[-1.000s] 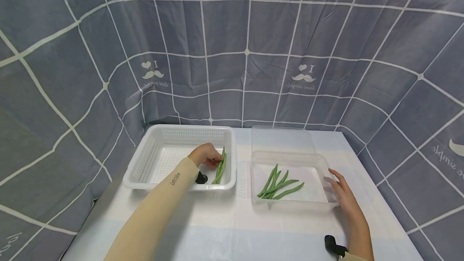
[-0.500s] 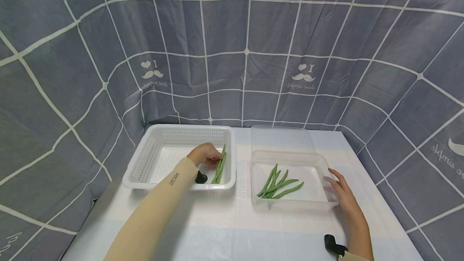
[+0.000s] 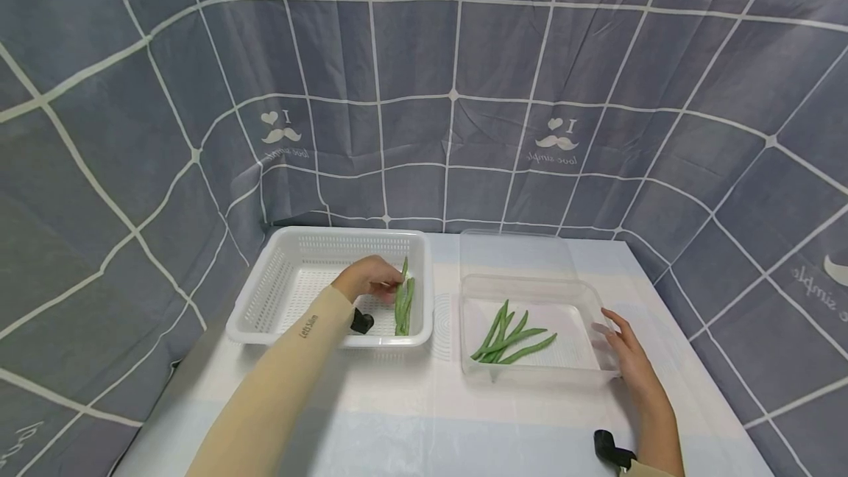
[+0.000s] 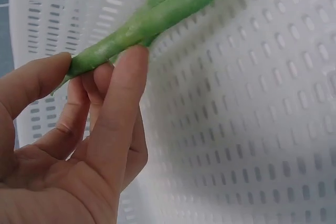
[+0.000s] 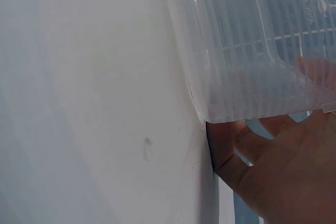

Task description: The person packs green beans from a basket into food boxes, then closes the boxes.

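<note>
In the white perforated basket (image 3: pixel 248 315), my left hand (image 3: pixel 371 278) pinches a slim green bean (image 4: pixel 131 32) near one end, thumb on one side and fingertips on the other. More green beans (image 3: pixel 409 300) lie right beside it along the basket's right wall. To the right stands a clear plastic container (image 3: pixel 530 285) with several green beans (image 3: pixel 513 341) heaped toward its left side. My right hand (image 3: pixel 632 359) rests against the container's right wall with its fingers extended. Part of that hand shows through the clear plastic in the right wrist view.
Behind the clear container lies a flat transparent lid (image 3: pixel 517 252). Both containers stand on a pale-covered table (image 3: pixel 397 418). Grey checked cloth (image 3: pixel 417 131) hangs close around the back and sides. Black wrist devices (image 3: pixel 612 451) sit on both arms.
My left hand has shifted slightly left and up in the basket. The pinched bean now stands a little apart from its neighbours. The right hand and clear container stay put.
</note>
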Motion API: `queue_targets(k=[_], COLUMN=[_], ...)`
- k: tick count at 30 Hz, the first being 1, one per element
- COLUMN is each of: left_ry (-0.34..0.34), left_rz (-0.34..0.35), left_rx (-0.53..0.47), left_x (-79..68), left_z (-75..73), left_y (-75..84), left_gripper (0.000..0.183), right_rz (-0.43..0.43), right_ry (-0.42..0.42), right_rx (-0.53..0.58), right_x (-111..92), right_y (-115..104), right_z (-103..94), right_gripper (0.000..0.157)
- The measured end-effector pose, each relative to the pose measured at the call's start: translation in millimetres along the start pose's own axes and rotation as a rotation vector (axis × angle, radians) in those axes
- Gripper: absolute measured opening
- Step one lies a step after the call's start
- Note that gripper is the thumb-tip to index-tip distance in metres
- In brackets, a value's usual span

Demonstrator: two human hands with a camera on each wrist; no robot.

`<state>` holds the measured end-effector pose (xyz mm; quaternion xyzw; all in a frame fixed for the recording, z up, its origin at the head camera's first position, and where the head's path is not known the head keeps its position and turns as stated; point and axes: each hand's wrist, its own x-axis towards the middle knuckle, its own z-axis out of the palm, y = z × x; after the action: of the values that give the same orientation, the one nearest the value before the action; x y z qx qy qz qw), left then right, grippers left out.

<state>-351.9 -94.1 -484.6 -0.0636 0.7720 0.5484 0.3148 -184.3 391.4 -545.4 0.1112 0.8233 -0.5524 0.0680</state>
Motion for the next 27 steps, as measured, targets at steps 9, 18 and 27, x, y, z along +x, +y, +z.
queue_targets(k=[9, 18, 27], left_ry=[-0.047, -0.088, -0.147], left_rz=[0.064, 0.156, 0.186], left_rx=[-0.104, -0.181, -0.217], left_x=[-7.5, -16.3, -26.0], left_z=[-5.6, -8.6, 16.6], left_y=[11.9, 28.8, 49.8], left_gripper=[0.013, 0.008, 0.013], right_rz=[0.012, -0.002, -0.017], right_ry=[0.005, 0.003, -0.004], right_rx=[-0.006, -0.005, -0.014], right_x=[2, -1, -1], right_y=[2, 0, 1], right_z=[-0.8, -0.5, -1.7], right_gripper=[0.061, 0.061, 0.061])
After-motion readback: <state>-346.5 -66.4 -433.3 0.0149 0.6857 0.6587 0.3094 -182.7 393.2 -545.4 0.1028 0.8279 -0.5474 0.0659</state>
